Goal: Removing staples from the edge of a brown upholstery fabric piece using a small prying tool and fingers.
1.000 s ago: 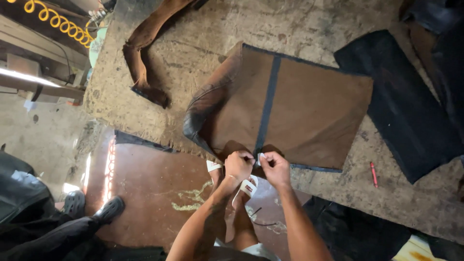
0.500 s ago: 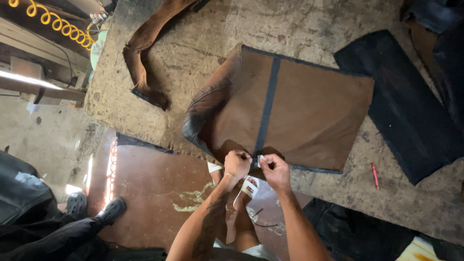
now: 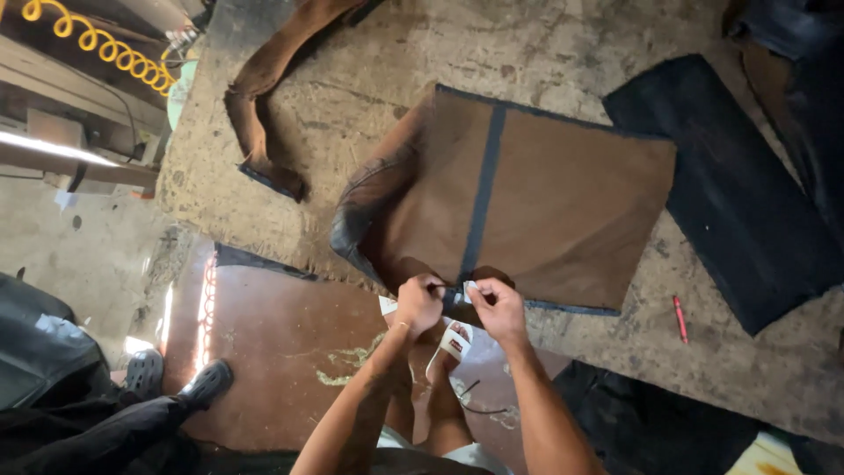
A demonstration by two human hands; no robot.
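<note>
Down at the lower middle of the frame, both hands meet at the near edge of a brown sheet (image 3: 545,211) that lies flat on a rough, worn table (image 3: 369,79). The left hand (image 3: 418,303) is curled shut, fingertips pinched on the sheet's edge right where a dark strip (image 3: 482,198) running across the sheet comes to the border. The right hand (image 3: 498,308) is closed too, pinching something small and pale against the same spot; what that small thing is cannot be told. The two hands sit almost touching, one on each side of the strip's end, probably so the edge stays taut between them and does not slide on the table.

The sheet's left side curls up in a dark fold, while the rest lies spread, likely to keep the strip straight. To the right of it, a black sheet (image 3: 738,185) lies flat, touching or just overlapping the brown one's corner. A small red marker (image 3: 680,318) rests on the table at the lower right, near the sheet but apart from the hands. At the upper left a long brown scrap (image 3: 264,97) trails across the table. Beyond it, in the corner, hangs a yellow coiled hose (image 3: 97,44). Below the table edge lie a reddish-brown floor panel (image 3: 281,343) and a white sandal (image 3: 450,345) on the person's foot. At the lower left, another person's dark shoes (image 3: 176,380) stand.
</note>
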